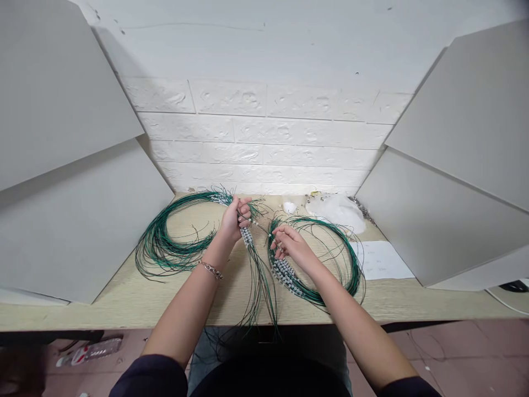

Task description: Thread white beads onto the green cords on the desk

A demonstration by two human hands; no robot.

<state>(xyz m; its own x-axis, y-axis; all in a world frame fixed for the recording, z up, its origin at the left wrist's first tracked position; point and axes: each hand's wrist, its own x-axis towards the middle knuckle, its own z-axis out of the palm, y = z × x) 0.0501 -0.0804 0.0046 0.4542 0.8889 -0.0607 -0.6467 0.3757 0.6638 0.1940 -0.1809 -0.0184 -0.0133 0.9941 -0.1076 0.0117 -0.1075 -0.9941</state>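
My left hand (236, 219) is closed around a bundle of thin green and black wires (258, 275). Small white connectors (246, 237) sit in a cluster just under that fist, and the loose wire ends hang over the table's front edge. My right hand (288, 242) pinches a thin wire that stretches across from the left hand, with small white pieces along it. Below the right hand lies a coil of green and black wires (353, 264) with a row of white connectors (287, 275). Another wire coil (155, 242) rests to the left, its white connectors near my left hand.
Behind the coils, a translucent plastic bag (336, 209) and a small white object (290, 207) lie by the brick-patterned wall (264, 132). A printed paper sheet (382, 260) is at the right. Grey panels (61, 220) flank the table. A plastic bottle (91, 351) lies on the floor.
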